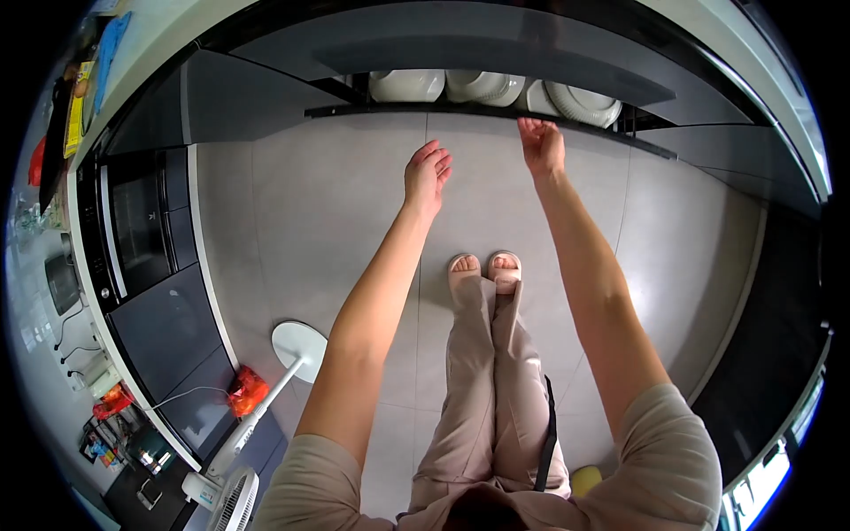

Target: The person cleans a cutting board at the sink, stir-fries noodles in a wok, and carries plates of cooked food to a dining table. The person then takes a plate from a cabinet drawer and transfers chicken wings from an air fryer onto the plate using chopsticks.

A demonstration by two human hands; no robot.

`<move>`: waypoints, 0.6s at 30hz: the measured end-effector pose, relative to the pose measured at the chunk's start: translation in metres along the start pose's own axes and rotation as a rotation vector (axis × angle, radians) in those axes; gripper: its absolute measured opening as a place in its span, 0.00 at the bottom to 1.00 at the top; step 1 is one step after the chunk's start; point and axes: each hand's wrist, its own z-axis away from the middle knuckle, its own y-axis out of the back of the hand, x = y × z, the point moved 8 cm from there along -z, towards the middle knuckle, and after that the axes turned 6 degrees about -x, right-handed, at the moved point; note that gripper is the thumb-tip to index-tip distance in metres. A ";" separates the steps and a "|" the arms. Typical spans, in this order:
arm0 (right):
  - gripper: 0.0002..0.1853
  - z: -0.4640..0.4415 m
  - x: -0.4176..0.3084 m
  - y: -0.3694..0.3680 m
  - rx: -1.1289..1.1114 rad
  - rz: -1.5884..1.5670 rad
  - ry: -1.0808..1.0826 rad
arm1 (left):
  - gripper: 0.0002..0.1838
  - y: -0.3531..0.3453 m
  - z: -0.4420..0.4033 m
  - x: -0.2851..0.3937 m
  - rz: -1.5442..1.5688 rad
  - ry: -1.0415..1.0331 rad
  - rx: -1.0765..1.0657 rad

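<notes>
A dark grey drawer point(354, 110) stands partly pulled out from the cabinet in front of me. Through its gap show several white bowls and dishes point(405, 86), and a ribbed white plate point(584, 103) at the right. My right hand point(542, 146) is at the drawer's front edge, its fingers curled against it. Below and left of the drawer, my left hand point(428, 177) hangs in the air over the floor, fingers loosely bent and nothing in them. It is apart from the drawer.
Grey floor tiles point(336, 195) lie under my feet in pale slippers point(505, 265). On the left are a built-in oven point(140, 226), a standing fan with a round white base point(299, 347) and a red bag point(247, 391). A dark panel point(770, 345) rises at the right.
</notes>
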 end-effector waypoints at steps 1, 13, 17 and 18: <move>0.06 0.019 0.000 0.001 -0.023 0.038 0.010 | 0.14 0.002 0.005 0.002 -0.083 -0.048 0.016; 0.10 0.165 0.010 0.044 0.278 0.273 -0.099 | 0.24 -0.066 -0.060 -0.019 -1.264 -0.425 0.026; 0.09 0.176 0.013 0.053 0.341 0.266 -0.113 | 0.43 -0.091 -0.093 -0.046 -1.495 -0.342 0.214; 0.10 0.177 0.014 0.052 0.342 0.261 -0.122 | 0.45 -0.095 -0.097 -0.047 -1.549 -0.313 0.287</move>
